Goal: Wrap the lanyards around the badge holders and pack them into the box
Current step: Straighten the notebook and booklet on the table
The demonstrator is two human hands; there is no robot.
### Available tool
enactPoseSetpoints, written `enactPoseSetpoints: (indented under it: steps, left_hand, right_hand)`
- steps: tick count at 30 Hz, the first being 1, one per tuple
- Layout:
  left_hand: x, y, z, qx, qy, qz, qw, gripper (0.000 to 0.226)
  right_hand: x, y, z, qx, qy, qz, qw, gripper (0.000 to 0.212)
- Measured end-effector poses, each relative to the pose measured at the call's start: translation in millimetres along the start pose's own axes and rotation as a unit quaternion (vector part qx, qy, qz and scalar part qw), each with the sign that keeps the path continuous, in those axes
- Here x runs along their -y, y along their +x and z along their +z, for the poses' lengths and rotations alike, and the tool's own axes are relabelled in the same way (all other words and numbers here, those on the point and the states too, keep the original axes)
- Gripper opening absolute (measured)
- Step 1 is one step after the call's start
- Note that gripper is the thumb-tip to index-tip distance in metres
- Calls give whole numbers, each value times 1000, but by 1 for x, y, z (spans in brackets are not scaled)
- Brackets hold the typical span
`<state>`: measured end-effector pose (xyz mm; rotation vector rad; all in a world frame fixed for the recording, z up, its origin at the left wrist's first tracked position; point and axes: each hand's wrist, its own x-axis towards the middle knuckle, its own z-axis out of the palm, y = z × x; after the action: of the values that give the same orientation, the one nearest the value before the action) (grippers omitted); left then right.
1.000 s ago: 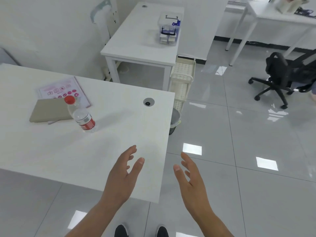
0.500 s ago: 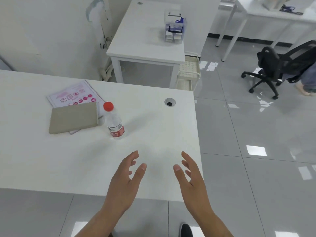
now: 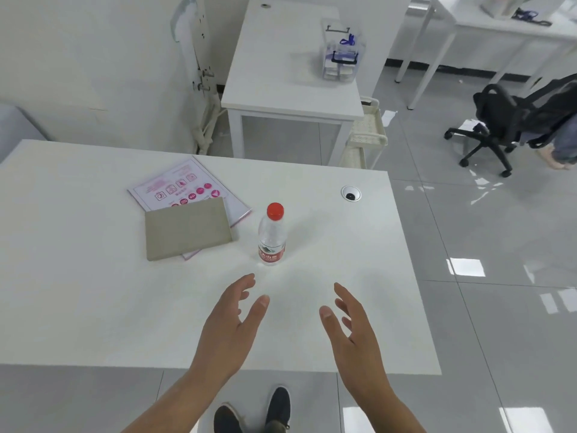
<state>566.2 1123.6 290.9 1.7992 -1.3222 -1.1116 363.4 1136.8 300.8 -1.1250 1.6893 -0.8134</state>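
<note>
A clear plastic box (image 3: 341, 54) with blue lanyards and white badge holders inside stands on the far small white table (image 3: 281, 76). My left hand (image 3: 231, 329) and my right hand (image 3: 352, 335) hover over the near edge of the big white table (image 3: 93, 307), palms facing each other, fingers spread, both holding nothing. More blue lanyards (image 3: 529, 16) lie on a table at the top right.
On the near table stand a water bottle with a red cap (image 3: 272, 237), a beige notebook (image 3: 187, 232) and a pink printed sheet (image 3: 184, 185). A black office chair (image 3: 505, 120) and a person's foot are at the right. A cream cart (image 3: 365, 139) stands beside the far table.
The view has shifted right and closer to the near table, so the bottle and notebook now sit more central. Both hands stay open and raised in front of me.
</note>
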Motion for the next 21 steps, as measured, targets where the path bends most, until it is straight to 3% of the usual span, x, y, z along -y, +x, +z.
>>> enactPoseSetpoints:
  steps: [10,21]
  left_hand:
    - [12,23,-29,-41,5,-19,999,41]
    - [64,63,-129,-8,-9,-33,999,36]
  right_hand:
    - [12,18,28,48,-34,-24,998,45]
    - [54,19,150,39,-67,-16,997,45]
